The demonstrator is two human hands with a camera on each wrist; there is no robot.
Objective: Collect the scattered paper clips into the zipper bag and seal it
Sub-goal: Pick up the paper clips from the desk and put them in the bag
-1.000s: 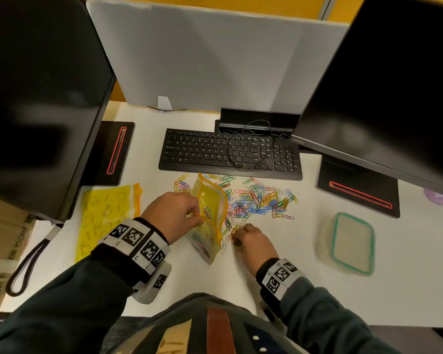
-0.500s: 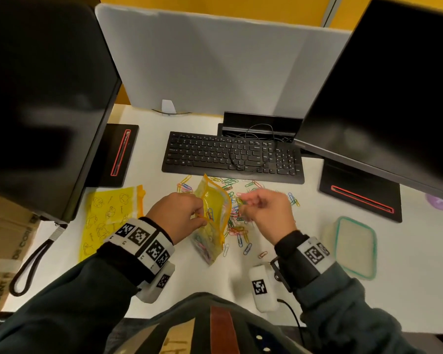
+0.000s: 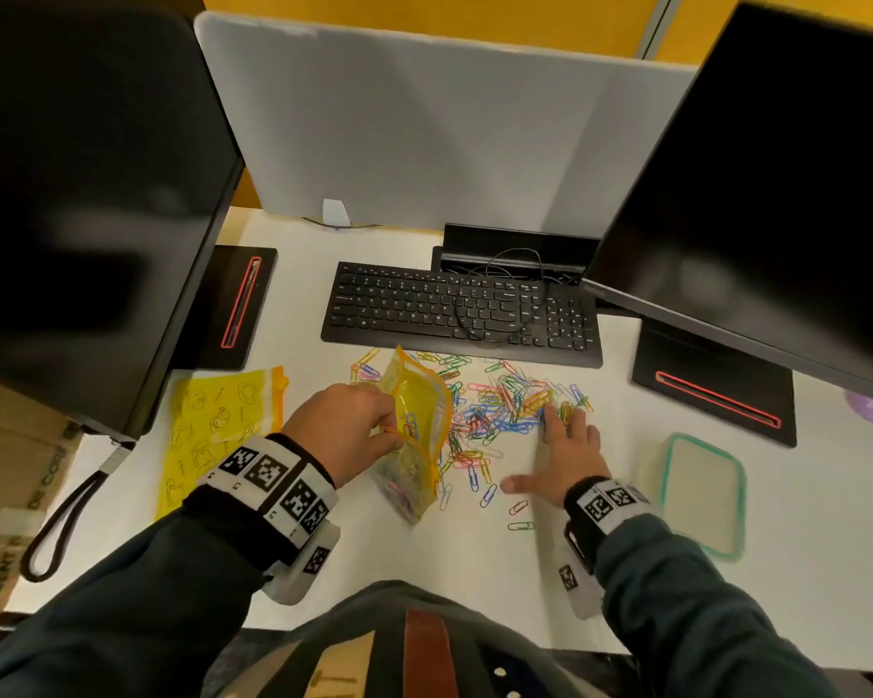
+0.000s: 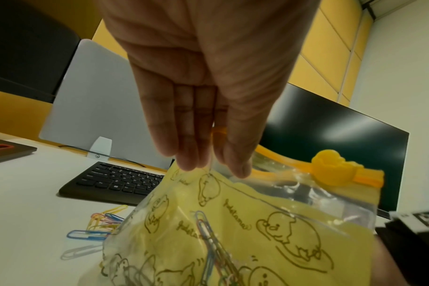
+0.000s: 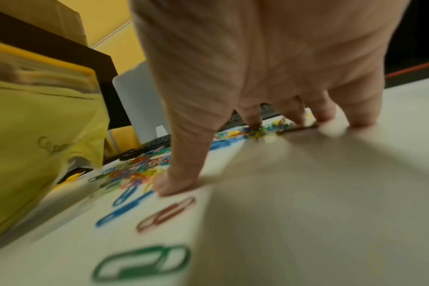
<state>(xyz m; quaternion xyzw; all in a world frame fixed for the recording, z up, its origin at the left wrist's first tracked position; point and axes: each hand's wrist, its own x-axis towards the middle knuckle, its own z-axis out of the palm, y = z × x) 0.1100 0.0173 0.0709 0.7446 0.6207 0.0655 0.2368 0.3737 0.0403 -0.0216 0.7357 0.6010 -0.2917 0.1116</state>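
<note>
Left hand (image 3: 341, 430) pinches the open bag (image 3: 417, 435) upright at table centre, some clips inside; right hand (image 3: 568, 453), fingers spread flat, rakes the clips (image 3: 500, 410) at its 12 o'clock; most remain loose, bag unsealed

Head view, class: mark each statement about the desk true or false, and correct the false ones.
1. The left hand pinches the bag. True.
2. The bag holds no clips. False: several clips lie inside.
3. The right hand lies spread on the clip pile. True.
4. The bag is sealed. False: its mouth gapes open.
5. The keyboard lies nearer the person than the pile. False: it lies beyond.
</note>
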